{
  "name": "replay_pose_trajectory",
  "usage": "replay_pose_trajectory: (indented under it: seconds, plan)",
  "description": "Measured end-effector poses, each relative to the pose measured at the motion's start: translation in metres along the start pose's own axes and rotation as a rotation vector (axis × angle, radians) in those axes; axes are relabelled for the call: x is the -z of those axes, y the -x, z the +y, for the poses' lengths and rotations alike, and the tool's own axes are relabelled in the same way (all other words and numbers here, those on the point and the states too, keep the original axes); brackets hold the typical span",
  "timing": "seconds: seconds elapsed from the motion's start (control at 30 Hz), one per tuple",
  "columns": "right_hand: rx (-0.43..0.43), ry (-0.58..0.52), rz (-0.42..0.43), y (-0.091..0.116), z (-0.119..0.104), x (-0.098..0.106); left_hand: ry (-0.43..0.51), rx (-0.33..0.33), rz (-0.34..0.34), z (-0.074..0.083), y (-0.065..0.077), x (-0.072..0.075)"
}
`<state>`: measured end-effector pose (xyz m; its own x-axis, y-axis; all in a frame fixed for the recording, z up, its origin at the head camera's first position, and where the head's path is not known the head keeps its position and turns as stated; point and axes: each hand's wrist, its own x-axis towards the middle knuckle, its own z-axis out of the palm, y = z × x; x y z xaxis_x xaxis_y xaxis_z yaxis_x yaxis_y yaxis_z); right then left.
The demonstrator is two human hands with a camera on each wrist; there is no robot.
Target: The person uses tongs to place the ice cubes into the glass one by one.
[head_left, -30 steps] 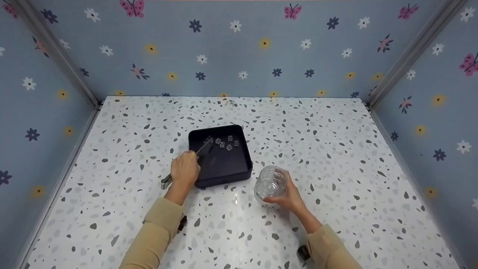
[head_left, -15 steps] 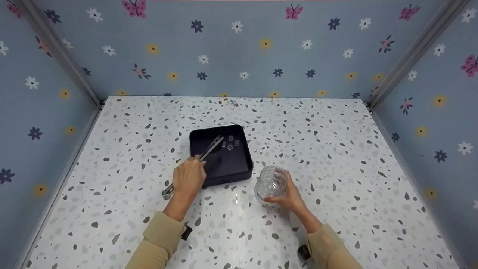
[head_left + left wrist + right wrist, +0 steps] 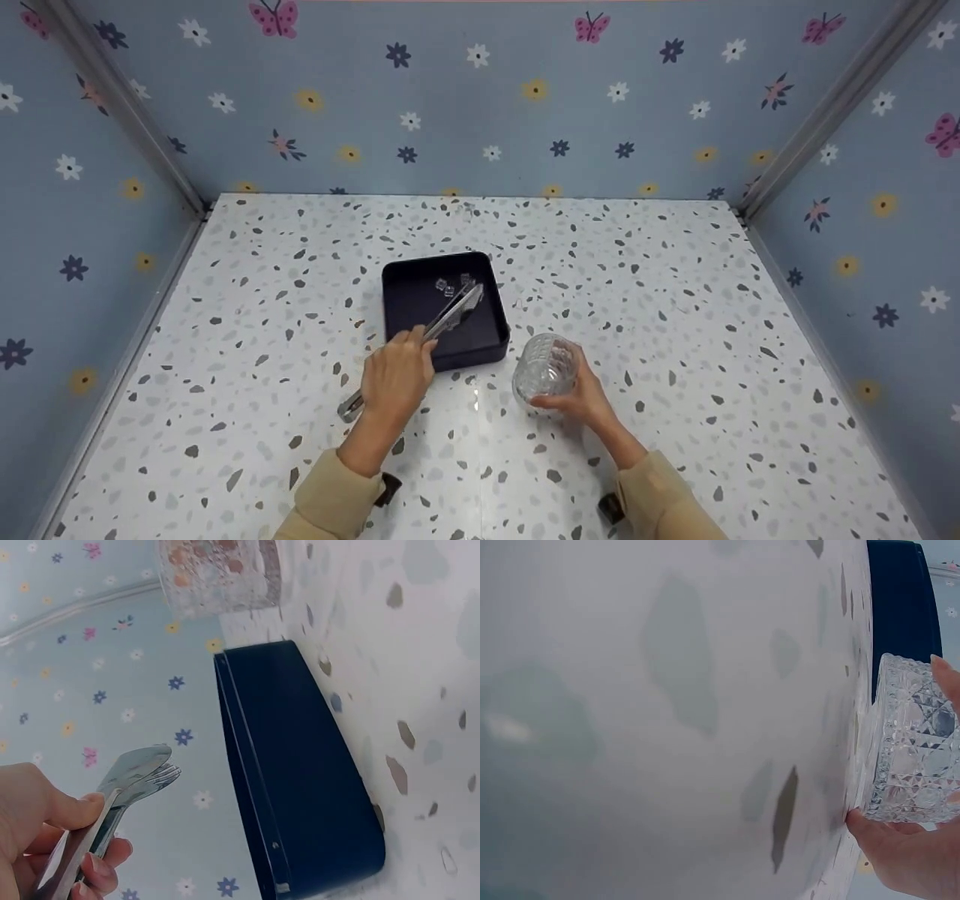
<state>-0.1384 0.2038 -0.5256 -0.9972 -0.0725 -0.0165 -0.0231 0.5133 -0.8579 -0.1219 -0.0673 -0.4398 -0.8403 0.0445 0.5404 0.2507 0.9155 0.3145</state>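
Note:
My left hand (image 3: 397,373) grips metal serving tongs (image 3: 447,313), which reach over the near left rim of a square dark tray (image 3: 442,358). Their tips hang over the tray's right part. In the left wrist view the tongs (image 3: 124,791) show one spoon-shaped end and one forked end, close together, thumb on one arm and fingers under the other. Small clear cubes (image 3: 441,285) lie near the tray's back, partly hidden by the tongs. My right hand (image 3: 581,394) holds a cut-pattern clear glass (image 3: 919,739) around its side, upright on the table right of the tray.
The white speckled table (image 3: 660,330) runs back to a blue wall (image 3: 465,97) with flowers and butterflies. Side panels (image 3: 862,225) stand at left and right. Black wrist devices (image 3: 611,508) sit at both sleeves.
My left hand has moved right and nearer to me, sweeping the tong tips from the tray's left part to its right part. My right hand and the glass stay put.

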Motion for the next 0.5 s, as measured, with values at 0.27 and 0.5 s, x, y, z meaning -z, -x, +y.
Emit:
replay_pose_trajectory:
  seconds: [0.27, 0.5]
  plan:
    - [0.010, 0.008, -0.003, 0.000, 0.000, 0.000, 0.050, -0.048, -0.003, 0.019, 0.011, 0.003]
    - [0.005, 0.010, -0.004, 0.001, 0.001, 0.000, 0.083, -0.072, -0.019, 0.032, 0.020, 0.005]
